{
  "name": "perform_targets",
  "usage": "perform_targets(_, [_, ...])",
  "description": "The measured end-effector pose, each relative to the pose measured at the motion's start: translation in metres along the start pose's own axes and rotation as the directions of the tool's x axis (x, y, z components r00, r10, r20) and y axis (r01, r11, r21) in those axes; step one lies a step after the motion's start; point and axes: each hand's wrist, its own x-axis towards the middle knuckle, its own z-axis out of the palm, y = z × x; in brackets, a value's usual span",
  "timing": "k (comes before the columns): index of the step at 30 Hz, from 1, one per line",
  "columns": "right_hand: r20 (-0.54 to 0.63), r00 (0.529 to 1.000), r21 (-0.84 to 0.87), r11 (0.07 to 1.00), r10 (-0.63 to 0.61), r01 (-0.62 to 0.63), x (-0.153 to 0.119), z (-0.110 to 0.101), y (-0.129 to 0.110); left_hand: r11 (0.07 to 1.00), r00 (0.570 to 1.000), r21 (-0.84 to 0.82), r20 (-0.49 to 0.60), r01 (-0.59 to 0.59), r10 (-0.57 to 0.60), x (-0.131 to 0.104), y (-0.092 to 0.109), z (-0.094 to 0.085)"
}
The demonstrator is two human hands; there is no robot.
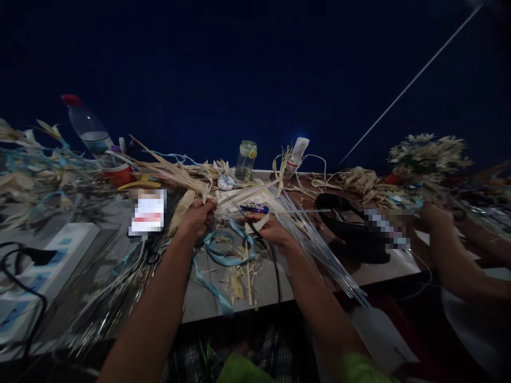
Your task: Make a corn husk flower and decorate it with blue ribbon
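My left hand (199, 217) is closed, pinching pale dried husk strips (206, 189) that fan out to the upper left. To its right, my right hand (272, 230) is curled at a blue glue gun (257, 209), which shows a small red light. A long whitish glue stick (303, 211) runs out to the right behind the gun. From under this hand a black cord (276, 271) drops over the table's front edge. A loop of light blue ribbon (229, 260) lies between my forearms, among husk scraps (237, 284).
Long translucent sticks (327, 255) lie right of my right hand. A phone (147, 213), power strip (59, 271) and thin wires (107, 298) are leftward. A lidded cup (246, 159) stands behind. Another person's hand (436, 217) is at right, near a black object (351, 229).
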Motion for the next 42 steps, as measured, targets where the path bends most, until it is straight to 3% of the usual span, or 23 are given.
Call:
perform_targets(9, [0.002, 1.0, -0.008, 1.0, -0.013, 0.013, -0.0026, 0.0033, -0.0008, 1.0, 0.997, -0.005, -0.077, -0.001, 0.0, -0.0044, 0.0046, 0.0018])
perform_targets(17, [0.055, 0.998, -0.042, 0.999, 0.0, 0.002, -0.0046, 0.0038, -0.0037, 0.999, 0.998, -0.033, -0.061, -0.034, 0.032, -0.0039, 0.005, 0.0002])
perform_targets(42, [0.004, 1.0, -0.084, 0.996, 0.021, -0.021, -0.0051, 0.0089, -0.0001, 0.997, 0.995, -0.064, -0.09, -0.042, 0.036, -0.0028, 0.0045, 0.0006])
